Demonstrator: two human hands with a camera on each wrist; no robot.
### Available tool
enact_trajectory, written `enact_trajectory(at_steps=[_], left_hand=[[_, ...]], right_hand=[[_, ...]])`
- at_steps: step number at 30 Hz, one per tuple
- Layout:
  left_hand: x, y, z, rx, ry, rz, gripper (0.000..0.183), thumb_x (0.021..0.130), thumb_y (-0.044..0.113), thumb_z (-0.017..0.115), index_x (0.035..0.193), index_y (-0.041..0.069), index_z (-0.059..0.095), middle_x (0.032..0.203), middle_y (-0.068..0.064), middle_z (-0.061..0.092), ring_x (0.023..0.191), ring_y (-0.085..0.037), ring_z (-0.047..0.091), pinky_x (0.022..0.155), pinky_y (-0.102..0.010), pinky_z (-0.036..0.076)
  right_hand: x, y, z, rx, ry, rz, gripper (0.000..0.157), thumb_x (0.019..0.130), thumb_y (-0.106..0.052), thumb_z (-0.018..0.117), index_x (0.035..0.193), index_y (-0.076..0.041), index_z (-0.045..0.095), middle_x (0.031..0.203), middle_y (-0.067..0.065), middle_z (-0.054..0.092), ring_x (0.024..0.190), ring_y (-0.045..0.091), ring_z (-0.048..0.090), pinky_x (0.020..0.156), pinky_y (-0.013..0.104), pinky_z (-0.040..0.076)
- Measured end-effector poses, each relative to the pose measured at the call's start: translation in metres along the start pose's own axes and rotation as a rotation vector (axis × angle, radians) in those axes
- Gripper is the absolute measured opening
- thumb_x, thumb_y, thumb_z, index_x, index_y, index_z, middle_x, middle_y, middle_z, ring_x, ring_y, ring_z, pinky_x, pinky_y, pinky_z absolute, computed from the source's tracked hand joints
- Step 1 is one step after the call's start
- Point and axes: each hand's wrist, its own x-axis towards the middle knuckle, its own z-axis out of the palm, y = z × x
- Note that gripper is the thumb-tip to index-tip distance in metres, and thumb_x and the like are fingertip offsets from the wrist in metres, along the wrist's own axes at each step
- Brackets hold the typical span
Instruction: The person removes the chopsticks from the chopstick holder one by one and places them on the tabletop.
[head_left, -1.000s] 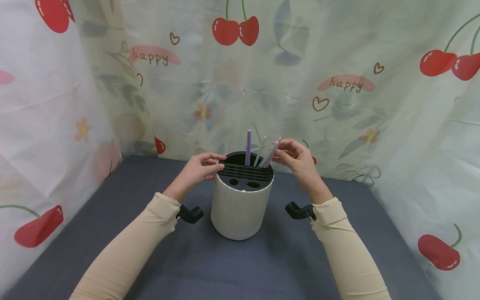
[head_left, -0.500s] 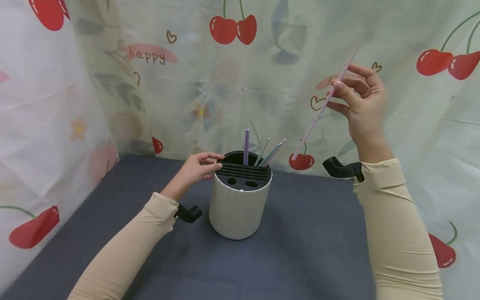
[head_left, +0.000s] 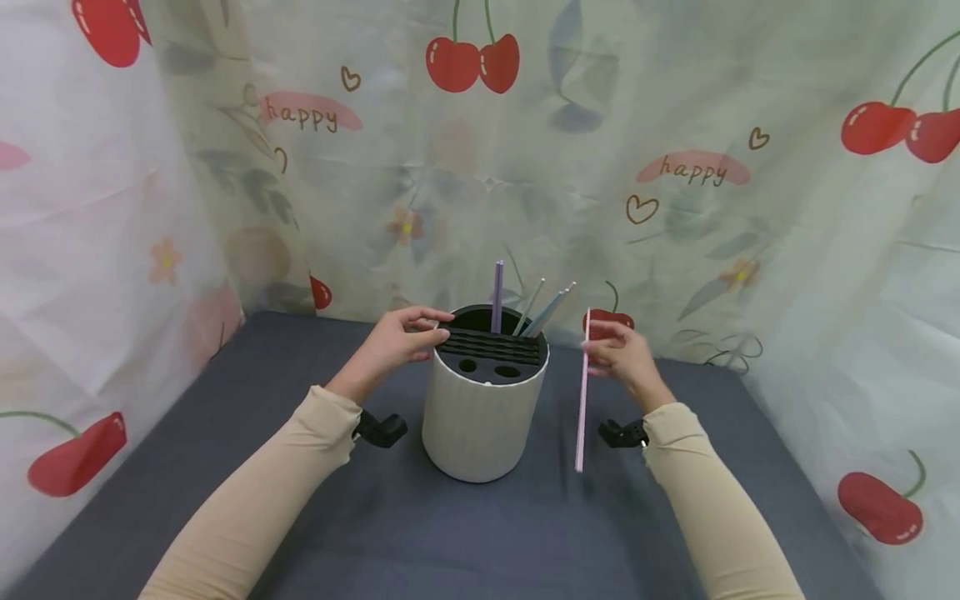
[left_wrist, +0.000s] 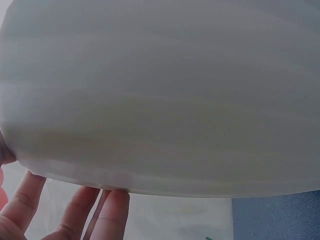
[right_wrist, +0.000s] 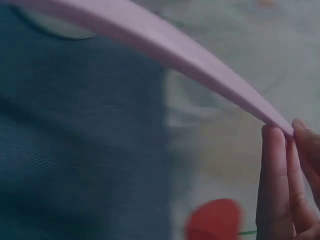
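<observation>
A white round utensil holder (head_left: 480, 425) stands upright on the dark cloth, its black slotted insert (head_left: 487, 346) on top. My left hand (head_left: 393, 346) rests at its left rim, thumb and forefinger reaching over the edge. In the left wrist view the holder's wall (left_wrist: 160, 100) fills most of the picture, with fingertips (left_wrist: 114, 200) right at the rim. To the right of the holder, my right hand (head_left: 618, 354) pinches a slim pink chopstick (head_left: 582, 417) near its upper, thinner end. The chopstick (right_wrist: 190, 52) hangs almost upright in the head view, its thicker end down.
Purple chopsticks (head_left: 497, 296) stand in the holder's back opening. Green (head_left: 531, 304) and bluish ones (head_left: 551, 307) lean right beside them. The dark cloth (head_left: 450, 542) covers the table, and a cherry-print curtain (head_left: 480, 217) encloses its back and sides.
My right hand lifts the pink chopstick up and right out of the holder, then brings it down beside the holder, now nearly vertical. My left hand stays at the rim.
</observation>
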Motion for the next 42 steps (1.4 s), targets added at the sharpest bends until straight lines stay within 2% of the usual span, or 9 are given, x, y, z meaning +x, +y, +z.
enact_trajectory(at_steps=[4, 7, 12, 18, 30, 36, 42], left_hand=[[0.001, 0.000, 0.001, 0.002, -0.004, -0.013, 0.038, 0.094, 0.023, 0.065, 0.132, 0.015, 0.060, 0.131, -0.015, 0.052, 0.127, -0.030, 0.049, 0.101, -0.048, 0.047], [0.001, 0.001, 0.002, 0.001, -0.001, -0.018, 0.038, 0.094, 0.023, 0.065, 0.131, 0.016, 0.061, 0.125, -0.014, 0.056, 0.121, -0.030, 0.054, 0.101, -0.047, 0.048], [0.000, 0.002, 0.001, 0.008, 0.008, -0.026, 0.036, 0.095, 0.023, 0.065, 0.130, 0.017, 0.062, 0.122, -0.012, 0.057, 0.119, -0.028, 0.055, 0.100, -0.047, 0.048], [0.001, 0.001, 0.002, 0.012, 0.011, -0.034, 0.035, 0.094, 0.024, 0.065, 0.128, 0.019, 0.062, 0.121, -0.011, 0.057, 0.118, -0.027, 0.055, 0.099, -0.047, 0.049], [0.002, 0.001, 0.001, -0.003, 0.005, -0.024, 0.036, 0.094, 0.022, 0.065, 0.129, 0.016, 0.062, 0.123, -0.012, 0.058, 0.119, -0.029, 0.055, 0.099, -0.046, 0.049], [0.002, 0.001, 0.000, -0.007, -0.002, -0.019, 0.038, 0.094, 0.022, 0.065, 0.131, 0.014, 0.060, 0.129, -0.015, 0.055, 0.125, -0.030, 0.051, 0.101, -0.048, 0.047], [0.001, 0.002, 0.000, -0.003, -0.001, -0.022, 0.038, 0.094, 0.021, 0.065, 0.131, 0.014, 0.060, 0.130, -0.015, 0.055, 0.127, -0.030, 0.050, 0.100, -0.048, 0.048]], right_hand=[[0.004, 0.048, 0.016, -0.061, -0.010, 0.155, 0.056, 0.090, -0.006, 0.068, 0.142, -0.003, 0.046, 0.095, 0.010, 0.072, 0.075, 0.013, 0.069, 0.069, 0.032, 0.060], [0.006, 0.070, 0.026, -0.100, 0.000, 0.238, 0.053, 0.089, -0.007, 0.070, 0.138, -0.005, 0.050, 0.101, 0.016, 0.069, 0.074, 0.015, 0.068, 0.067, 0.031, 0.060], [0.009, 0.089, 0.036, -0.138, 0.011, 0.286, 0.050, 0.086, -0.007, 0.073, 0.133, -0.004, 0.055, 0.093, 0.011, 0.068, 0.068, 0.013, 0.065, 0.065, 0.031, 0.060], [0.008, 0.091, 0.043, -0.172, 0.019, 0.298, 0.048, 0.085, -0.004, 0.073, 0.129, 0.000, 0.057, 0.088, 0.010, 0.070, 0.065, 0.013, 0.065, 0.063, 0.032, 0.060], [0.016, 0.092, 0.049, -0.302, 0.051, 0.349, 0.045, 0.082, -0.002, 0.076, 0.124, -0.002, 0.062, 0.083, 0.011, 0.068, 0.059, 0.012, 0.065, 0.058, 0.031, 0.059], [0.020, 0.094, 0.049, -0.304, 0.061, 0.353, 0.045, 0.080, -0.001, 0.077, 0.122, -0.003, 0.062, 0.080, 0.010, 0.067, 0.057, 0.012, 0.064, 0.057, 0.032, 0.059], [0.011, 0.089, 0.050, -0.290, 0.059, 0.342, 0.044, 0.082, -0.004, 0.077, 0.123, -0.003, 0.061, 0.078, 0.008, 0.063, 0.058, 0.011, 0.062, 0.057, 0.030, 0.059]])
